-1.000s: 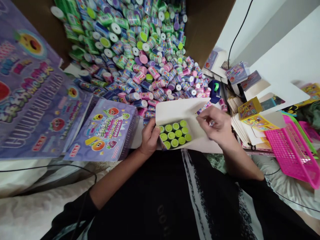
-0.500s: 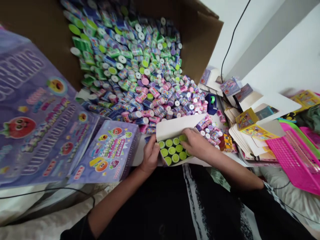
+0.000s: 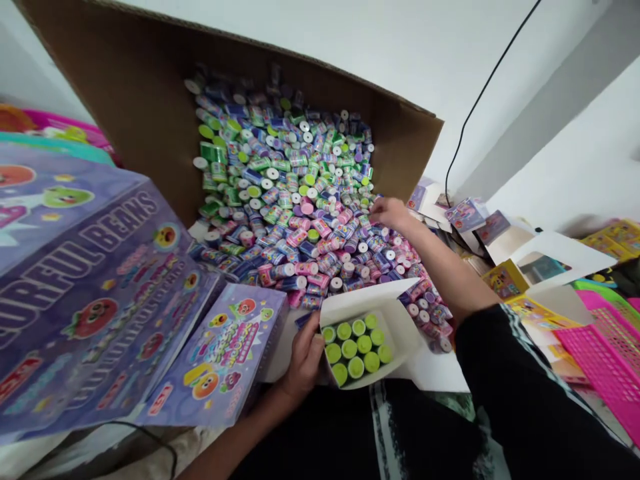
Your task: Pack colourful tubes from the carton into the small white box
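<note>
A small white-lined box (image 3: 405, 333) stands open at the table's front edge, with several green-capped tubes (image 3: 364, 344) upright in rows inside. My left hand (image 3: 304, 357) grips its left side, thumb at the rim. My right hand (image 3: 390, 213) reaches over the right part of a big heap of small candy tubes (image 3: 300, 233), its fingers bent down at the heap; whether they pinch a tube is too small to tell. The heap spills out of a large brown cardboard box (image 3: 405, 143) lying on its side. Caps in the heap are white, green, pink and purple.
Purple printed display boxes (image 3: 100, 293) fill the left, beside a closed purple box (image 3: 220, 353). On the right are yellow printed cartons (image 3: 505, 280), flattened white card and a pink basket (image 3: 603, 347). A black cable (image 3: 473, 103) hangs along the wall.
My right hand has left the small box and moved up to the heap. My left hand still holds the box. The camera view has shifted, showing more of the cardboard box's top.
</note>
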`<action>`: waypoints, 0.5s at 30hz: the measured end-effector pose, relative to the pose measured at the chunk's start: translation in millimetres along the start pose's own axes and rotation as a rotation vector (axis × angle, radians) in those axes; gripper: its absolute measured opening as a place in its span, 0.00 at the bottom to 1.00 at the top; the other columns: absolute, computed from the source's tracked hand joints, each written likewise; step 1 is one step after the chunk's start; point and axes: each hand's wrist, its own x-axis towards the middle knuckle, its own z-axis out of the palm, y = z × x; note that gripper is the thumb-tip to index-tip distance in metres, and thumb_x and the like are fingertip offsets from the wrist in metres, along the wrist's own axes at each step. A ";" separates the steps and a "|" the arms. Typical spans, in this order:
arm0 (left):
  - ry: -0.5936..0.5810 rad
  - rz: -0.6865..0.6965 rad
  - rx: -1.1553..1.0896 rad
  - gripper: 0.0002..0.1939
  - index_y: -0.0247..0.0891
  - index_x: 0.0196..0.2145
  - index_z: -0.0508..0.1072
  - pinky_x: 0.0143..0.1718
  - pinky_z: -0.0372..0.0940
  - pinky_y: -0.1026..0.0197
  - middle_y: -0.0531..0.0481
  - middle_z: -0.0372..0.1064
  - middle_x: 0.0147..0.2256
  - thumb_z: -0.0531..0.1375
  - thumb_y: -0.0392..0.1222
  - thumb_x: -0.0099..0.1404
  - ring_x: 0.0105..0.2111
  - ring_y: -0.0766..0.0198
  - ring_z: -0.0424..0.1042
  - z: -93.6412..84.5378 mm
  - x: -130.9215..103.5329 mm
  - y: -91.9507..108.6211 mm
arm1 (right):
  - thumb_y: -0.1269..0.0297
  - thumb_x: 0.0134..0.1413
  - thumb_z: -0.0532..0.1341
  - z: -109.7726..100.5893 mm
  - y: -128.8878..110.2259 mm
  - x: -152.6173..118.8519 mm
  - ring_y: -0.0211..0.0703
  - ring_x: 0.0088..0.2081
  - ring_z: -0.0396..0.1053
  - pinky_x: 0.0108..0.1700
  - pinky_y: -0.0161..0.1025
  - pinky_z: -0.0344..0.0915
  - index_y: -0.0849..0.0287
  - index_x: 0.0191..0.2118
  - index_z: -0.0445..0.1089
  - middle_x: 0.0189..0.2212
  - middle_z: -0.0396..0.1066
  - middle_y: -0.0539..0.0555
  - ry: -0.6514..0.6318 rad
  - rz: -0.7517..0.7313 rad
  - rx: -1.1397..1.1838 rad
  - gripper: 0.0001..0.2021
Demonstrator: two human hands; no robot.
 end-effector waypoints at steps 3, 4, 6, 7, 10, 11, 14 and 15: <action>-0.003 0.002 -0.003 0.35 0.39 0.58 0.78 0.55 0.72 0.46 0.39 0.79 0.54 0.56 0.71 0.72 0.53 0.41 0.78 -0.5 0.0 -1.6 | 0.72 0.52 0.73 22.0 -15.0 37.6 0.44 0.27 0.77 0.36 0.36 0.73 0.63 0.37 0.79 0.29 0.78 0.54 -0.106 0.022 -0.091 0.06; -0.006 0.004 -0.005 0.34 0.40 0.58 0.78 0.55 0.72 0.46 0.39 0.79 0.54 0.56 0.71 0.72 0.53 0.41 0.77 -0.3 -0.1 -2.0 | 0.72 0.51 0.73 24.1 -17.5 43.9 0.45 0.27 0.77 0.36 0.37 0.73 0.63 0.36 0.80 0.27 0.77 0.54 -0.133 0.030 -0.124 0.06; -0.018 0.006 -0.009 0.33 0.41 0.58 0.78 0.55 0.72 0.45 0.39 0.80 0.54 0.55 0.70 0.73 0.53 0.41 0.77 -0.1 -0.3 -2.4 | 0.70 0.50 0.74 20.6 -18.8 52.5 0.49 0.31 0.79 0.39 0.37 0.74 0.63 0.38 0.81 0.28 0.78 0.56 -0.144 0.034 -0.184 0.07; -0.024 0.001 -0.007 0.33 0.42 0.59 0.78 0.56 0.72 0.44 0.40 0.79 0.54 0.55 0.69 0.73 0.54 0.40 0.77 -0.1 -0.5 -2.2 | 0.68 0.52 0.74 16.0 -18.2 56.4 0.51 0.35 0.80 0.41 0.37 0.75 0.63 0.40 0.82 0.31 0.80 0.57 -0.124 0.031 -0.212 0.09; -0.019 -0.024 0.016 0.34 0.43 0.58 0.79 0.58 0.73 0.42 0.40 0.80 0.54 0.56 0.71 0.71 0.55 0.38 0.77 -0.5 -1.1 0.1 | 0.62 0.65 0.65 1.7 -15.9 71.9 0.57 0.55 0.79 0.54 0.40 0.73 0.62 0.52 0.81 0.50 0.81 0.64 0.003 0.031 -0.300 0.15; -0.019 -0.033 0.023 0.34 0.43 0.58 0.79 0.58 0.73 0.42 0.40 0.80 0.54 0.56 0.71 0.71 0.55 0.38 0.77 -0.7 -1.2 1.1 | 0.61 0.69 0.62 -0.5 -16.0 78.5 0.59 0.60 0.76 0.57 0.41 0.71 0.63 0.56 0.80 0.55 0.78 0.67 0.038 0.041 -0.329 0.17; -0.026 -0.039 0.025 0.32 0.47 0.58 0.79 0.56 0.74 0.40 0.41 0.80 0.53 0.56 0.70 0.71 0.54 0.37 0.78 -0.8 -0.9 3.7 | 0.63 0.72 0.58 6.2 -19.8 99.5 0.63 0.64 0.73 0.61 0.44 0.70 0.68 0.61 0.77 0.61 0.74 0.74 0.046 0.085 -0.402 0.21; -0.026 -0.033 0.022 0.31 0.49 0.58 0.79 0.55 0.75 0.39 0.42 0.80 0.52 0.56 0.70 0.72 0.53 0.37 0.78 -0.6 -0.6 4.0 | 0.63 0.71 0.60 11.5 -21.6 105.9 0.62 0.64 0.74 0.60 0.43 0.71 0.68 0.61 0.77 0.60 0.75 0.74 0.020 0.092 -0.416 0.21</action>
